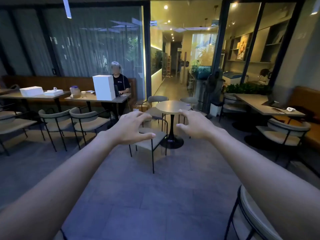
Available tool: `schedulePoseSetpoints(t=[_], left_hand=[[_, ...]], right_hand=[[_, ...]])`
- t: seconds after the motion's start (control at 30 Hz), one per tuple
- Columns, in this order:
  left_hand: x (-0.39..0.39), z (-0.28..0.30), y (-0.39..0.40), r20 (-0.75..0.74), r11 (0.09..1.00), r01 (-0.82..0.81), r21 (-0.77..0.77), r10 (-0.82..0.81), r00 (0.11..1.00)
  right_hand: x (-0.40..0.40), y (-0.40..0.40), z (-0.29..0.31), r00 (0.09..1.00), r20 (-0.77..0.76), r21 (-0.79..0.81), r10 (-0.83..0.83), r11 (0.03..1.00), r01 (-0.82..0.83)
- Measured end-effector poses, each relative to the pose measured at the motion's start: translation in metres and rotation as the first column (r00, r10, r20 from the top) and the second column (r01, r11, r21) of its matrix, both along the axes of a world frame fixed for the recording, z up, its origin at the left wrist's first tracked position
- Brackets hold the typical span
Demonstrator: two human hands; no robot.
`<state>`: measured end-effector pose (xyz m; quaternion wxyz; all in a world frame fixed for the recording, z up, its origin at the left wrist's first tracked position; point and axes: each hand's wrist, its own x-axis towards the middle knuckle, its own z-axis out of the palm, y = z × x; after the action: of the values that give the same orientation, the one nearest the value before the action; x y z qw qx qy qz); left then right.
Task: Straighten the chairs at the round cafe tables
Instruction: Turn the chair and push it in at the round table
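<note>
Both bare forearms reached forward from the bottom of the view, over the grey tiled floor [138, 196]. Beside the right forearm, at the lower right corner, stood the curved back of a near chair [249, 215], only partly visible. The left hand [131, 129] was held in the air with the fingers spread and curled, its grip open and holding nothing. The right hand [195, 125] was the same, grip open, fingers spread, touching nothing.

Ahead of the hands stood the round cafe table [173, 106] on a single black pedestal. A chair with black legs [152, 141] stood just beside it on the left, partly hidden behind the left hand, its seat pushed toward the pedestal. Two more chairs stood behind the round worktop, one at far left [156, 99] and one at far right [189, 100].

At the left, a seated person [120, 82] worked at a long worktop [97, 98] carrying a tall white box [103, 87].
</note>
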<state>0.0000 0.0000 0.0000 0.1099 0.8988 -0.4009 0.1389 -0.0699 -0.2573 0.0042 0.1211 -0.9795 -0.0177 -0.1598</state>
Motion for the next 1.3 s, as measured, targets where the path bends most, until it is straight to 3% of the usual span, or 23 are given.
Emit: schedulePoseSetpoints(t=[0.3, 0.73, 1.0, 1.17, 1.3], left_hand=[[0.127, -0.031, -0.027, -0.234, 0.998, -0.054, -0.044, 0.042, 0.971], [0.288, -0.061, -0.047, -0.349, 0.993, -0.094, -0.065, 0.066, 0.935], [0.411, -0.108, -0.022, -0.417, 0.955, -0.208, -0.212, 0.104, 0.903], [0.511, -0.085, -0.015, -0.465, 0.866, -0.218, -0.449, -0.018, 0.885], [0.604, -0.062, -0.028, -0.422, 0.777, -0.172, -0.605, -0.129, 0.897]], right_hand=[[0.124, -0.050, -0.030, 0.996, -0.085, 0.052, -0.036, 0.998, 0.040], [0.334, -0.058, -0.075, 0.970, -0.193, 0.294, 0.149, 0.952, -0.088], [0.479, -0.027, -0.121, 0.977, -0.162, 0.469, 0.138, 0.882, -0.047], [0.567, -0.011, -0.155, 0.967, -0.206, 0.641, 0.153, 0.767, 0.015], [0.625, -0.018, -0.188, 0.964, -0.230, 0.740, 0.136, 0.668, 0.082]])
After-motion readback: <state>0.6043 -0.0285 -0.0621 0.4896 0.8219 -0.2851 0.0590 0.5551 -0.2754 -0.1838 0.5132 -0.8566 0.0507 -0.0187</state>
